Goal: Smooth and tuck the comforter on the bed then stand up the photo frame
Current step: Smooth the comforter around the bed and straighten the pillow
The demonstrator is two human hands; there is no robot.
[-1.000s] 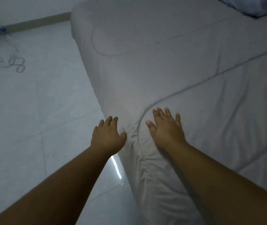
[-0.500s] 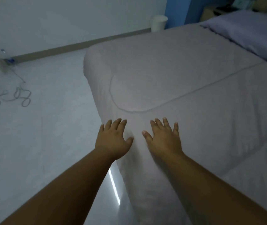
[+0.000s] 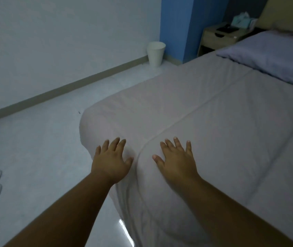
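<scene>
Both hands are sliding further up the comforter; left hand and right hand are pressing flat, fingers spread wide.

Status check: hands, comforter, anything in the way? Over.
Left hand flat on comforter edge, fingers spread. Right hand flat on top. Wrinkles on the side below the hands. Pillow far ahead, apart from hands.

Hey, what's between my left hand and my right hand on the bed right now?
Only comforter: its curved stitched seam runs between the left hand and right hand, as the head view shows. Nothing else lies there.
</scene>
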